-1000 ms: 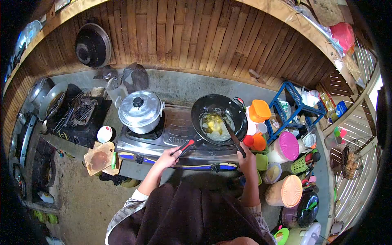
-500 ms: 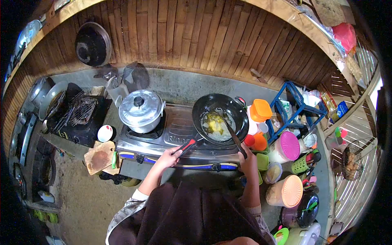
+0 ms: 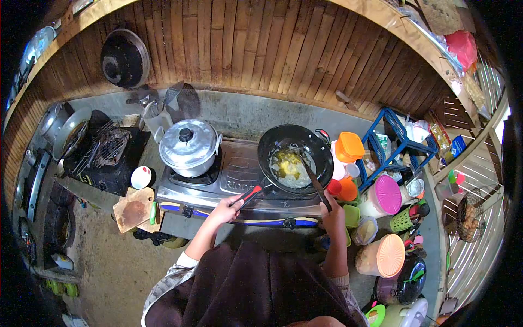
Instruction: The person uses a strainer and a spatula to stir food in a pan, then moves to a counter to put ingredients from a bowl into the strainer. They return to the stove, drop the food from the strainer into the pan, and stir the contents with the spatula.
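A black wok (image 3: pixel 272 143) rests on the right burner of the steel gas stove (image 3: pixel 234 155). My left hand (image 3: pixel 226 211) is closed around the wok's black and red handle, left of the pan. In my right hand (image 3: pixel 332 216) is a dark spatula (image 3: pixel 316 184), its blade end dipping into the food. Yellow, egg-like food (image 3: pixel 290 165) lies in clear liquid or oil at the wok's middle; its exact kind I cannot make out. The spatula's tip is partly hidden in it.
A lidded aluminium pot (image 3: pixel 188 150) occupies the left burner. Right of the wok stand an orange container (image 3: pixel 349 147), a blue rack (image 3: pixel 400 140) and a pink-lidded jar (image 3: pixel 388 194). A cutting board (image 3: pixel 132 210) with a green-handled knife (image 3: pixel 153 213) lies left of the stove, near a white bowl (image 3: pixel 141 177).
The spatula and my right hand have shifted very slightly, and the yellow food's shape differs a little. My left hand keeps its hold on the wok handle.
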`<move>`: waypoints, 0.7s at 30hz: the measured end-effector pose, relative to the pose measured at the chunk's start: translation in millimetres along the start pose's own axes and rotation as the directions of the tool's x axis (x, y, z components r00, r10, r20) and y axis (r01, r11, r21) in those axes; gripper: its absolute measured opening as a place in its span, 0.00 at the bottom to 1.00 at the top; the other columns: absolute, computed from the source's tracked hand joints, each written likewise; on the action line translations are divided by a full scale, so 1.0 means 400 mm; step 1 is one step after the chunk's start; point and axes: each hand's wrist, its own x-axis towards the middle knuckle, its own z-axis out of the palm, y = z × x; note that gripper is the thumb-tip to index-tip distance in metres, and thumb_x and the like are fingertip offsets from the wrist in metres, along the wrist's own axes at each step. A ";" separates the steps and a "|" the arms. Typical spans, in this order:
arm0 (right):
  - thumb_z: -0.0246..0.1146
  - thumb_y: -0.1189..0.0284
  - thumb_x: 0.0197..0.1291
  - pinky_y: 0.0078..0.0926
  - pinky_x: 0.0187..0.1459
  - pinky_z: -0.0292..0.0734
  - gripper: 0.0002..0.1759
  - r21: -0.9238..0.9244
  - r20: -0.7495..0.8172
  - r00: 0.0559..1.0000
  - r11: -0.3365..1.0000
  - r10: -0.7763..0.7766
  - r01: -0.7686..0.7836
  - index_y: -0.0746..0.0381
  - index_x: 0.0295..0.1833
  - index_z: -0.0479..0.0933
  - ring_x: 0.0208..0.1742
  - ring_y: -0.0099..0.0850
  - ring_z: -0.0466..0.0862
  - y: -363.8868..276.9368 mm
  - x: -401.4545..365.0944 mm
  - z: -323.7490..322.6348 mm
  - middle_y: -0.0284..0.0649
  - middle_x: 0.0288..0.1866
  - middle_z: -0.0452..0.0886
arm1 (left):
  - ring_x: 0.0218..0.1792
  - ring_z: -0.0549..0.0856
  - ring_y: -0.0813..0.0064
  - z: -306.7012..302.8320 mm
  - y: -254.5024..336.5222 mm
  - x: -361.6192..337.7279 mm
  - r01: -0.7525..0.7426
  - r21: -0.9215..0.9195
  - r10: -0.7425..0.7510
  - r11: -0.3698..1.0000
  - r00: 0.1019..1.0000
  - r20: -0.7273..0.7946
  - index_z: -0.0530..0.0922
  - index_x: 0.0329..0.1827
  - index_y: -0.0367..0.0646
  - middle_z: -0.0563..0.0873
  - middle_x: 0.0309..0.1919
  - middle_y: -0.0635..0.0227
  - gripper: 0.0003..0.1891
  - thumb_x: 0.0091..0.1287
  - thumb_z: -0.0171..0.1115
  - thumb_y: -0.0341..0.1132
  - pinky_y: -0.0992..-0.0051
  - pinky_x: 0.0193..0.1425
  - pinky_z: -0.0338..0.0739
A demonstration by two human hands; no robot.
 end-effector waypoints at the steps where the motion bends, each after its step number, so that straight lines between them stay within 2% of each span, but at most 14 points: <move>1: 0.62 0.63 0.48 0.40 0.26 0.70 0.20 0.000 0.000 1.000 1.000 -0.001 0.001 0.48 0.50 0.74 0.21 0.45 0.76 -0.002 0.000 -0.002 0.47 0.19 0.75 | 0.13 0.65 0.88 0.000 -0.001 0.001 0.000 0.000 0.000 1.000 1.000 -0.001 0.70 0.57 0.53 0.69 0.14 0.79 0.18 0.64 0.52 0.40 0.85 0.16 0.58; 4: 0.62 0.65 0.47 0.41 0.29 0.70 0.21 -0.034 0.007 1.000 0.999 -0.006 0.006 0.48 0.51 0.74 0.23 0.45 0.76 -0.016 -0.002 -0.020 0.47 0.20 0.75 | 0.13 0.65 0.88 -0.002 -0.006 0.004 -0.001 -0.018 0.001 1.000 1.000 0.011 0.70 0.58 0.53 0.69 0.14 0.79 0.18 0.64 0.51 0.40 0.85 0.16 0.58; 6: 0.62 0.68 0.47 0.41 0.32 0.70 0.23 0.045 0.125 0.980 0.986 0.152 -0.159 0.50 0.53 0.73 0.26 0.46 0.77 -0.024 -0.002 -0.035 0.50 0.22 0.76 | 0.14 0.65 0.88 -0.002 -0.008 0.005 -0.001 -0.032 0.001 0.999 1.000 0.013 0.70 0.57 0.54 0.69 0.15 0.79 0.18 0.64 0.52 0.40 0.85 0.16 0.58; 7: 0.62 0.68 0.47 0.41 0.32 0.70 0.23 0.045 0.125 0.980 0.986 0.154 -0.161 0.50 0.53 0.73 0.26 0.46 0.77 -0.039 0.000 -0.052 0.50 0.22 0.76 | 0.14 0.65 0.88 -0.002 -0.006 0.005 0.000 -0.031 0.001 1.000 1.000 0.015 0.70 0.57 0.54 0.69 0.15 0.79 0.18 0.64 0.52 0.40 0.85 0.16 0.58; 9: 0.57 0.76 0.52 0.28 0.39 0.73 0.20 0.052 0.174 0.979 0.991 0.109 -0.120 0.64 0.54 0.70 0.38 0.40 0.81 -0.070 0.004 -0.084 0.53 0.37 0.78 | 0.14 0.65 0.88 -0.003 -0.003 0.002 0.009 -0.033 -0.008 0.999 1.000 0.017 0.70 0.57 0.53 0.69 0.15 0.80 0.18 0.64 0.52 0.40 0.85 0.16 0.58; 10: 0.57 0.76 0.52 0.28 0.39 0.73 0.20 0.052 0.175 0.978 0.991 0.110 -0.121 0.64 0.54 0.70 0.38 0.40 0.81 -0.065 0.004 -0.083 0.53 0.37 0.78 | 0.14 0.65 0.88 -0.004 -0.006 0.004 0.010 -0.033 -0.009 0.999 1.000 0.017 0.70 0.57 0.53 0.69 0.15 0.80 0.18 0.64 0.52 0.40 0.85 0.16 0.58; 12: 0.56 0.76 0.51 0.28 0.38 0.73 0.21 0.126 0.105 0.994 0.992 0.007 -0.020 0.64 0.53 0.70 0.36 0.40 0.81 -0.051 0.005 -0.079 0.54 0.36 0.78 | 0.14 0.65 0.88 -0.006 -0.014 0.010 -0.006 -0.028 0.007 1.000 1.000 0.025 0.70 0.57 0.52 0.69 0.15 0.79 0.18 0.64 0.52 0.40 0.85 0.16 0.58; 16: 0.56 0.76 0.51 0.28 0.37 0.73 0.21 0.137 0.070 0.998 0.991 -0.005 -0.004 0.63 0.53 0.70 0.35 0.40 0.81 -0.048 0.007 -0.073 0.54 0.36 0.78 | 0.13 0.65 0.88 -0.004 -0.005 0.003 -0.001 -0.026 0.002 1.000 1.000 0.018 0.70 0.57 0.52 0.69 0.15 0.79 0.18 0.64 0.53 0.40 0.85 0.16 0.58; 19: 0.56 0.76 0.51 0.29 0.37 0.73 0.20 0.128 0.106 0.993 0.990 0.053 -0.067 0.62 0.53 0.71 0.36 0.41 0.81 -0.058 0.011 -0.075 0.54 0.37 0.78 | 0.13 0.65 0.88 -0.002 -0.001 0.001 -0.003 -0.024 0.003 1.000 1.000 0.005 0.70 0.57 0.52 0.69 0.15 0.79 0.18 0.64 0.53 0.40 0.85 0.16 0.58; 21: 0.59 0.75 0.49 0.35 0.45 0.72 0.22 0.072 0.196 0.969 0.983 0.151 -0.168 0.58 0.53 0.71 0.42 0.45 0.78 -0.066 0.014 -0.079 0.48 0.45 0.77 | 0.13 0.64 0.88 -0.002 -0.002 0.001 -0.006 -0.032 0.006 0.999 1.000 0.009 0.70 0.57 0.51 0.70 0.15 0.79 0.18 0.64 0.53 0.40 0.85 0.16 0.58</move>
